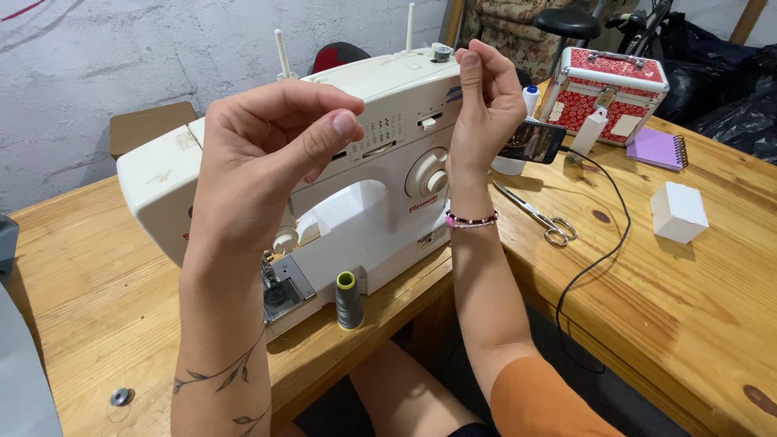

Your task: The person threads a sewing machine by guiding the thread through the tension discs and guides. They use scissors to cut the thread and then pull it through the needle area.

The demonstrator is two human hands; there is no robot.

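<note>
Both of my hands are raised in front of a white sewing machine (380,202) on a wooden table (688,324). My left hand (267,154) has its thumb pressed against its curled fingers. My right hand (486,101), with a beaded bracelet on its wrist, pinches its fingertips together near the machine's top right corner. Whatever fine thing lies between the fingers is too thin to make out. A grey thread spool (350,301) stands upright at the machine's base, beside the needle plate (283,293).
Right of the machine lie scissors (538,214), a phone (532,142), a black cable (599,251), a white box (678,212), a purple notebook (660,148) and a red patterned case (611,89). A small metal bobbin (121,396) lies at the front left.
</note>
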